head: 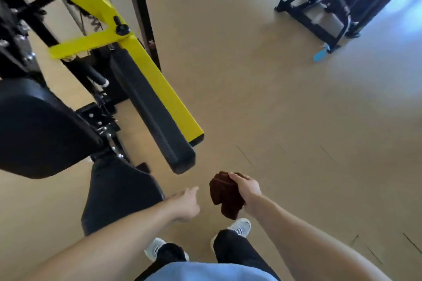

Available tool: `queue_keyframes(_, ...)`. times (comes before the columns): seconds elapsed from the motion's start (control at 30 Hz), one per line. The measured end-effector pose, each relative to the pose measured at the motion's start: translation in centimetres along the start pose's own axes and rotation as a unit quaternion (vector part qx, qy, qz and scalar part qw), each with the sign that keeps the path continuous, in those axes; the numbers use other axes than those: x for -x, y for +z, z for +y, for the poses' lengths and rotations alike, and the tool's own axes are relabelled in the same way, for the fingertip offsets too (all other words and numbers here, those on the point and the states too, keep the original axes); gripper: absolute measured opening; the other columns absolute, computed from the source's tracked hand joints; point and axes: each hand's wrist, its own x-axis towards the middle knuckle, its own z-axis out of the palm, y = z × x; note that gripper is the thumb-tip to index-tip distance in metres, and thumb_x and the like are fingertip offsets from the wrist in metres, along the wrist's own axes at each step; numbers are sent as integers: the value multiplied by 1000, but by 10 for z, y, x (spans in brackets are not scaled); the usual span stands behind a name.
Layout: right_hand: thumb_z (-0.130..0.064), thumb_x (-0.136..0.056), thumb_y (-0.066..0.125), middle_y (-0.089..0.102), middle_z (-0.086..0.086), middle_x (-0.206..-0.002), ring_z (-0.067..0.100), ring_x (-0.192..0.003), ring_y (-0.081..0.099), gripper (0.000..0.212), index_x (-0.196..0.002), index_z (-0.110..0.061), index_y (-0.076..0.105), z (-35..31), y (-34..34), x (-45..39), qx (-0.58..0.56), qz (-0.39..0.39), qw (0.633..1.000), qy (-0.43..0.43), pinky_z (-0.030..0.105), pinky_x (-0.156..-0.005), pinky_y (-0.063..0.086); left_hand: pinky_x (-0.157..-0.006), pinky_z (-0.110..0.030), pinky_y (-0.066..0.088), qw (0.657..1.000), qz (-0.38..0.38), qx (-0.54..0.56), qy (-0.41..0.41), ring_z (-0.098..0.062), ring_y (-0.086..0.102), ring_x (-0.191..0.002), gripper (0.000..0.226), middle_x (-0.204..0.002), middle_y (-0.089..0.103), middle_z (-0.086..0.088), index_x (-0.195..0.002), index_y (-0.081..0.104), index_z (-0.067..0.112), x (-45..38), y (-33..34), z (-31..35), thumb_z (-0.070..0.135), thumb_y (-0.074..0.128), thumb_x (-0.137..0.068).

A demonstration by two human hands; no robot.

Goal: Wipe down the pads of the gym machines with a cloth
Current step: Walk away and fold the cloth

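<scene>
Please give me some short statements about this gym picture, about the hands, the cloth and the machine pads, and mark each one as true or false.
1. The right hand holds a dark brown cloth. True.
2. The cloth is pressed against the long black pad. False: it hangs in the air below the end of the pad, not touching it.
3. The left hand is empty. True.
4. The long black pad lies along a yellow bar. True.
5. The left hand rests on the seat pad. False: it reaches forward beside it, over the floor.
</scene>
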Motion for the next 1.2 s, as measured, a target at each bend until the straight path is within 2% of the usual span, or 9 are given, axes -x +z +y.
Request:
queue_keyframes(0.13,-33,-93,70,79,15,-102,28,-87,75,24,-108,-16,78,-24,-92,-17,-87,-39,995,-17,33,-72,57,-112,-40,34,964,27,259,-45,-31,39,-142,77,-159,36,-10,-157,27,17,-37,4,112,58,50,-97)
queue_keyframes(0.27,-34,-96,69,80,13,-98,27,-85,76,27,-110,-12,76,-52,-182,-25,-193,-61,979,-5,35,-74,57,-73,-22,44,923,5,382,46,-18,63,-97,32,-106,71,-2,-108,70,12,-59,2,195,40,65,-95)
queue_keyframes(0.33,-35,-95,70,80,12,-101,28,-93,76,30,-112,-11,76,-66,-225,-30,-214,-57,975,-15,36,-79,58,-63,-21,40,921,65,375,87,-13,58,-75,18,-77,65,4,-81,66,15,-64,-2,238,28,69,-93)
queue_keyframes(0.47,-54,-95,66,80,3,-107,23,-103,74,36,-111,-25,79,-91,-287,-47,-162,-59,984,-48,37,-92,58,-67,-34,35,886,129,423,138,-16,47,-68,22,-67,53,5,-71,52,19,-69,-28,328,35,66,-78)
queue_keyframes(0.67,-82,-86,44,77,0,-109,18,-97,74,64,-115,-29,67,-117,-354,-84,-27,-31,994,-101,36,-85,62,-70,-36,47,909,178,249,282,-16,58,-72,18,-77,64,4,-83,53,23,-82,-67,453,38,58,-94)
queue_keyframes(0.83,-83,-77,59,77,-1,-116,17,-101,76,78,-131,-26,62,-150,-421,-130,-29,-62,988,-139,39,-91,61,-67,-35,49,907,143,161,363,-15,60,-71,15,-78,67,-1,-86,54,24,-117,-94,547,32,57,-98)
queue_keyframes(0.93,-62,-68,84,77,-1,-115,18,-105,74,72,-128,-26,64,-194,-466,-163,21,-65,988,-139,42,-95,60,-65,-42,50,902,114,153,388,-17,59,-67,16,-72,64,4,-83,53,26,-156,-110,608,33,58,-96)
queue_keyframes(1.07,-42,-81,85,79,-4,-107,13,-102,73,45,-121,-23,74,-258,-533,-203,51,-58,989,-126,25,-84,58,-73,-49,54,906,108,134,387,-23,66,-78,15,-81,69,0,-85,53,30,-210,-144,687,42,56,-94)
queue_keyframes(1.2,-37,-82,85,80,5,-107,26,-103,75,43,-118,-16,74,-322,-608,-222,21,-51,989,-137,44,-100,56,-73,-40,55,914,154,136,350,-19,66,-83,15,-85,67,5,-86,54,30,-258,-180,760,40,56,-96)
